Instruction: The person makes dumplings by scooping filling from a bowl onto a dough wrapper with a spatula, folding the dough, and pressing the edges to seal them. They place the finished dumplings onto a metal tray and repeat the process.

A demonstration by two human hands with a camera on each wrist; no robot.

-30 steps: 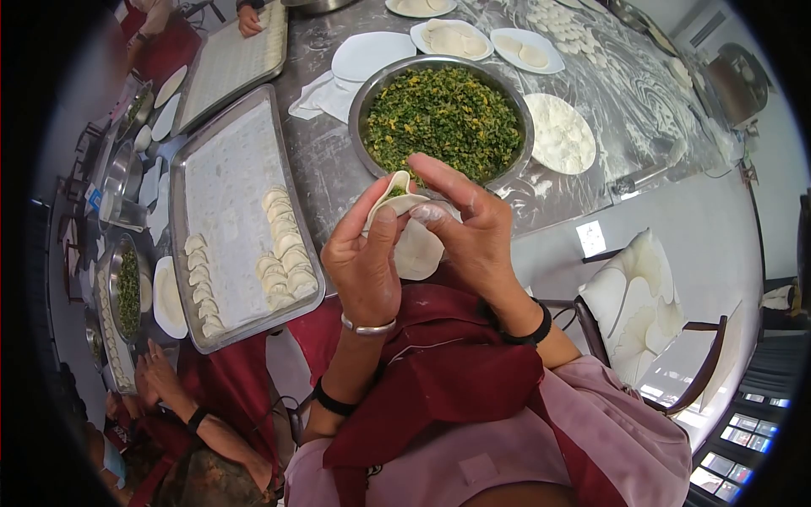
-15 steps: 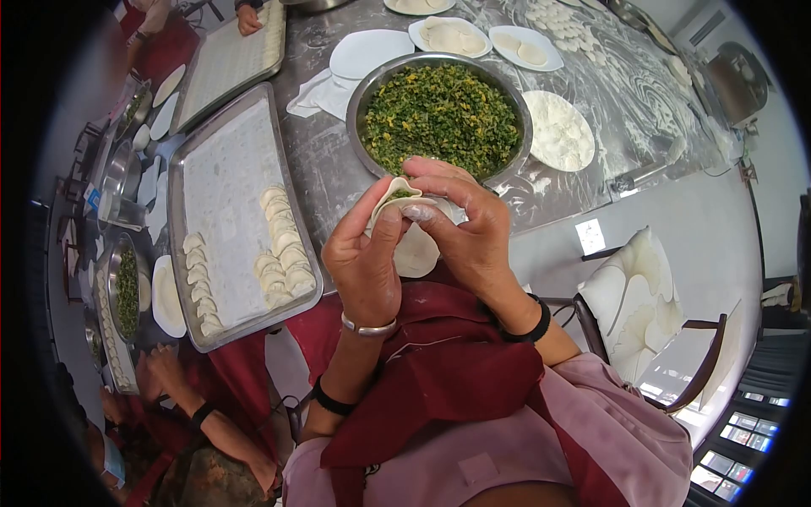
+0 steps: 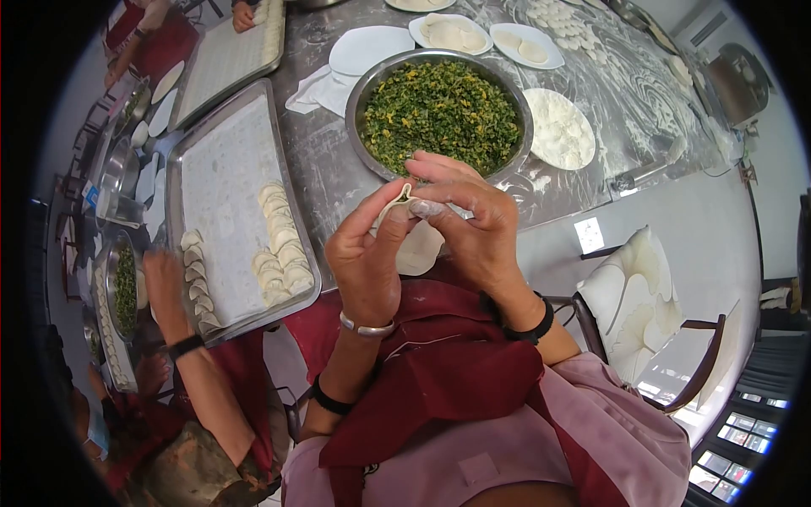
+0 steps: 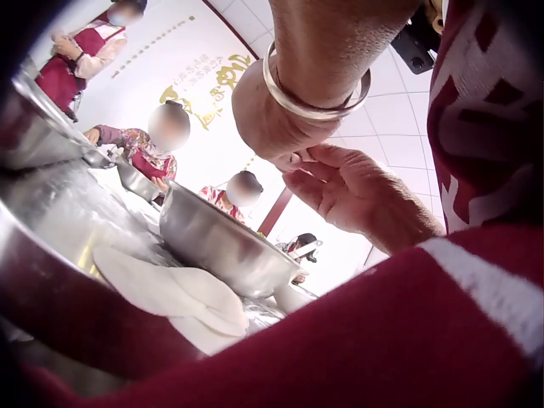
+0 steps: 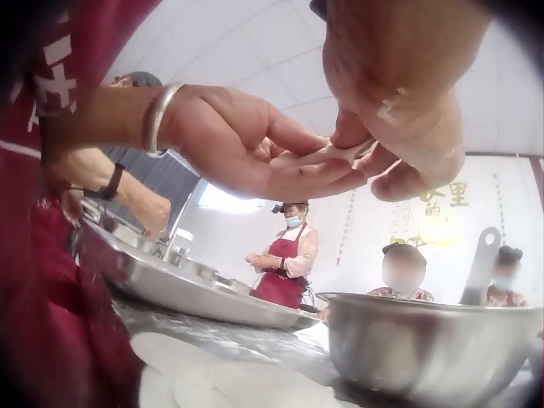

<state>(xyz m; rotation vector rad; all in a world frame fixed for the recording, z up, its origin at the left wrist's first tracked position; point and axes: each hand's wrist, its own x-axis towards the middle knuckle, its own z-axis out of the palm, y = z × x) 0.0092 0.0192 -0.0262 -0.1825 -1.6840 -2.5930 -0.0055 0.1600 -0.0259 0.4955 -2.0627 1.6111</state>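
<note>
1. l hand (image 3: 367, 258): partly closed, thumb vs fingers, pinching the l side of a half-folded dumpling (image 3: 397, 203). silver bangle (image 3: 366, 327) on that wrist.
2. r hand (image 3: 477, 221): also partly closed, thumb + bent fingers pinching r side of same dumpling; white flour on thumb.
3. dumpling is up betw. both hands, in front of the red apron (image 3: 422, 363), near side of the bowl; small gap at its top.
4. pale round wrappers (image 3: 420, 252) below the hands, partly hidden by them.
5. metal bowl (image 3: 355, 135) just beyond hands, w/ chopped green + yellow filling (image 3: 439, 114).
6. tray (image 3: 224, 160) to l, pale lining; folded dumplings (image 3: 279, 237) in rows along its l & r sides.
7. flour plate (image 3: 559, 131) just r of bowl; white plate (image 3: 367, 52) behind it, plus wrapper plates.
8. worktop (image 3: 317, 160): grey metal, flour-smeared, esp. far r.
9. room: leaf-pattern chair (image 3: 634, 287) at r; another person's arm (image 3: 211, 389) at l, hand blurred. r wrist view: person in apron (image 5: 285, 259), gold lettering (image 5: 459, 194) on white wall.
</note>
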